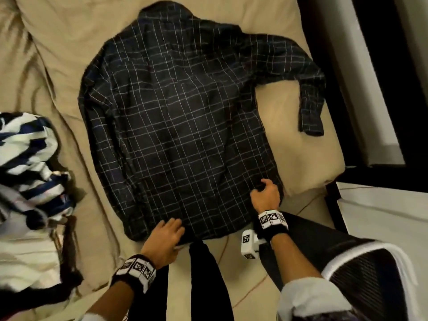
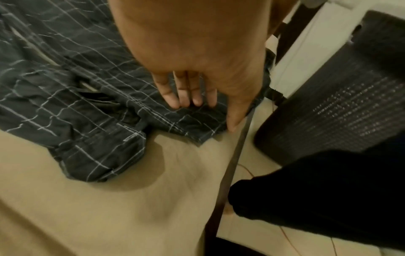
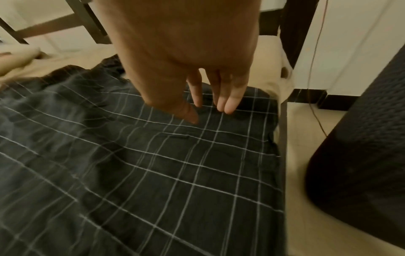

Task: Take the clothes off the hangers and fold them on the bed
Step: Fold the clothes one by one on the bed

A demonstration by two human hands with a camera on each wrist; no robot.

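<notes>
At the bed's (image 1: 301,144) left edge sits one striped clothes heap (image 1: 30,163); one checked shirt (image 1: 176,117) lies spread flat mid-bed. Your left hand (image 1: 165,239) presses its hem with straight fingers; your right hand (image 1: 266,194) touches its right hem corner, fingers loosely extended.

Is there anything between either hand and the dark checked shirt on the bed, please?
Nothing visible stands in the way. The left hand already rests with straight fingers on the hem of the checked shirt, and the right hand is at the hem's other corner, fingertips on the cloth. The shirt lies flat on the bed.
</notes>
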